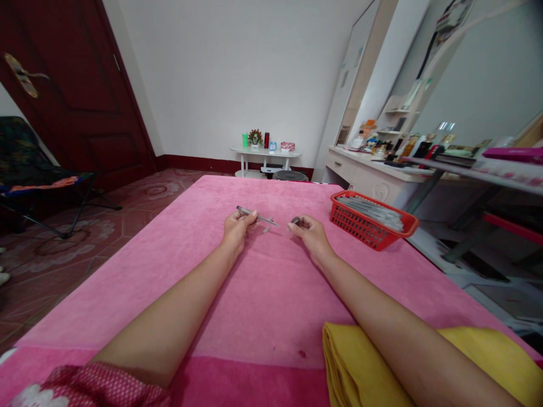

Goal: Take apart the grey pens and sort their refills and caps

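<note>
My left hand (237,226) rests on the pink towel (263,294) and is closed around a thin grey metal tool (257,216) that points to the right. A little to the right, my right hand (307,229) is curled shut on a small dark piece (296,220) pinched at its fingertips; I cannot make out what it is. A small pale bit (267,229) lies on the towel between the two hands. Both forearms stretch out over the towel.
A red plastic basket (369,229) filled with several grey metal pieces stands at the right of the towel. A folded yellow cloth (360,367) lies under my right forearm. A dressing table, a small white table, a folding chair and a dark red door surround the bed.
</note>
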